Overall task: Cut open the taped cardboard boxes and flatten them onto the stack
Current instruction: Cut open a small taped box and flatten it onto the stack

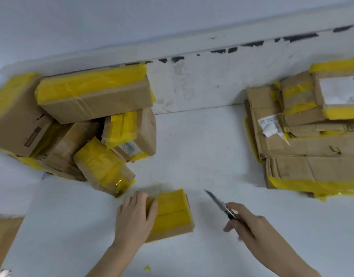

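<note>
A small cardboard box (175, 213) wrapped in yellow tape lies on the white surface near me. My left hand (135, 215) rests flat on its left part, holding it down. My right hand (245, 220) grips a utility knife (218, 201), whose blade points up and left, off to the right of the box and apart from it. A pile of taped boxes (82, 124) sits at the back left. A stack of flattened cardboard (312, 144) with yellow tape strips lies at the right.
A white wall and scuffed baseboard (202, 76) run behind the surface. A piece of cardboard (2, 236) shows at the lower left edge. Small yellow tape scraps (147, 268) lie on the white surface between the pile and the stack.
</note>
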{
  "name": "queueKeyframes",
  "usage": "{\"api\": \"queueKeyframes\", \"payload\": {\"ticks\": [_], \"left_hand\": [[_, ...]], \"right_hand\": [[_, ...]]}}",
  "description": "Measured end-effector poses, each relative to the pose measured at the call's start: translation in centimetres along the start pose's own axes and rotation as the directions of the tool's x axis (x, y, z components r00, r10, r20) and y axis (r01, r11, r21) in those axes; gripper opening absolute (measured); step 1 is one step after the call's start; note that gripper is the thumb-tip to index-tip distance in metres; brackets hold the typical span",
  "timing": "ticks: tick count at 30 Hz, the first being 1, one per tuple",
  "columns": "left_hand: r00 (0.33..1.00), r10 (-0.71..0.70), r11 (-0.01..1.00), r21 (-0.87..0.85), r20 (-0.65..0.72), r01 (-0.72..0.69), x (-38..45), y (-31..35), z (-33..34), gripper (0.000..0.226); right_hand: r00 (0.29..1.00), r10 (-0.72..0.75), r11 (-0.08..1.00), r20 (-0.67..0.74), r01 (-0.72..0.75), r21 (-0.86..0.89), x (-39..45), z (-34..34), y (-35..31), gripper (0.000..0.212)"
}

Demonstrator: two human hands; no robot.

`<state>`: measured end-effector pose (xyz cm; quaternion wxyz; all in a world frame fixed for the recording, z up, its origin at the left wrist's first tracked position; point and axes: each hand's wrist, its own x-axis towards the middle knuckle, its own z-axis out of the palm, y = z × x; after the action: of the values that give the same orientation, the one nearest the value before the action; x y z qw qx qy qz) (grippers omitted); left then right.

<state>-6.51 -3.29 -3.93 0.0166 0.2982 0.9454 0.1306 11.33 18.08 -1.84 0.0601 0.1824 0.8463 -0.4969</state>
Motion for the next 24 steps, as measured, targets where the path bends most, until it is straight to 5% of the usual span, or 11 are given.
{"api": "queueKeyframes", "payload": {"ticks": [2,5,13,24], "left_hand": [[0.997,-0.074,0.996,-0.048,-0.004,0.074,0.0,0.2,0.6,0.04],[0.996,-0.088,0.992,-0.091,-0.021,0.086,0.1,0.2,0.9,0.048],[0.993,-0.114,0.984,-0.14,-0.033,0.109,0.1,0.1,1.0,0.052],[0.994,-0.103,0.986,-0.137,-0.043,0.097,0.1,0.2,1.0,0.05]], "right_hand": [[0.998,0.052,0.985,-0.038,-0.045,0.167,0.3,1.2,-0.1,0.037],[0.998,0.01,0.994,-0.058,-0.004,0.108,1.5,3.1,-0.7,0.038],[0.984,0.13,0.928,0.119,-0.163,0.335,3.6,3.6,-2.0,0.037],[0.991,0.086,0.988,0.104,-0.098,0.118,4.6,3.4,-1.3,0.039]]}}
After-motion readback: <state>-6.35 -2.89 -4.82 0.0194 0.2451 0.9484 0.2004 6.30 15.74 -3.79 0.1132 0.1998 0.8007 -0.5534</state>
